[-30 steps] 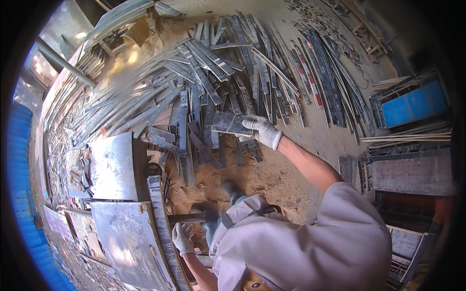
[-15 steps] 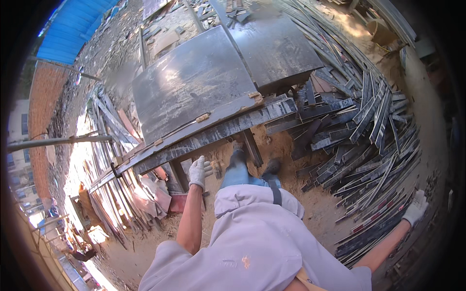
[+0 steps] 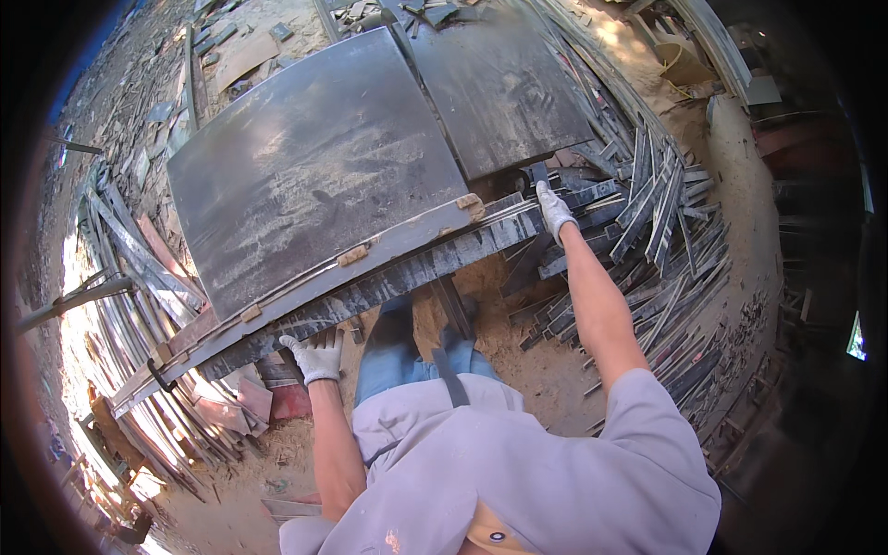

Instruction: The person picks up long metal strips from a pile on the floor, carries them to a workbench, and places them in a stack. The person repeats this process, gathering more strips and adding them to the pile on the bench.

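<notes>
left hand gripping long beam lower left | right hand clasping its upper-right end | axis diagonal

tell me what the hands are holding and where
Both gloved hands grip the long metal beam: the left hand on its lower edge, the right hand at its far end.

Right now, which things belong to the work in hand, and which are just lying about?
In hand: left hand and right hand on the long steel beam; large metal sheet above it.
Lying about: strip pile, second sheet, left scrap strips.
</notes>
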The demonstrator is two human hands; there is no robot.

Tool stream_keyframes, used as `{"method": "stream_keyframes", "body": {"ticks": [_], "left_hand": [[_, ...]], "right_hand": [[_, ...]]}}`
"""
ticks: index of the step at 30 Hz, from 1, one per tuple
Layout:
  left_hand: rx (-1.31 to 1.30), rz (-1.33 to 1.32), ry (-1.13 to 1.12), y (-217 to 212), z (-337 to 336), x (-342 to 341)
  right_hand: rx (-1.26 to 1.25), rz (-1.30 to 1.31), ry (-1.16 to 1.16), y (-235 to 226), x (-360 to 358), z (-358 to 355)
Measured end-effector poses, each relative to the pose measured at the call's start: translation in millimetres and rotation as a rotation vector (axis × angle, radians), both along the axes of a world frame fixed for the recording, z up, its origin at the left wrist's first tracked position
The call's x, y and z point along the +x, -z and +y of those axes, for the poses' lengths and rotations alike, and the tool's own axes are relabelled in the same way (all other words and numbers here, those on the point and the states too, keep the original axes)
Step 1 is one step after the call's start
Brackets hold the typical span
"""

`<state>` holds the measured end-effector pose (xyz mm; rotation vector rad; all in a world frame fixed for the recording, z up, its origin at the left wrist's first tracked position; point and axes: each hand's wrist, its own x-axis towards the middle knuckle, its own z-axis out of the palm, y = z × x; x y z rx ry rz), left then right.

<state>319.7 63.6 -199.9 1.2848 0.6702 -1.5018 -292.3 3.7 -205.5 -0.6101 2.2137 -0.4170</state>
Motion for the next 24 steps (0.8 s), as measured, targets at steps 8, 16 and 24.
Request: {"method": "stream_keyframes", "body": {"ticks": [8, 16, 24], "left_hand": [[-0.139, -0.018, -0.218, 15, -10, -2], [-0.494, 0.088, -0.053, -26, 105, 47], [-0.825, 0.285, 0.098, -149, 60, 53]], "right_hand": [[-0.232, -0.176, -0.097, 27, 21, 5], [-0.218, -0.201, 0.299, -28, 62, 150], [-0.586, -0.696, 0.883, -47, 108, 354]]}}
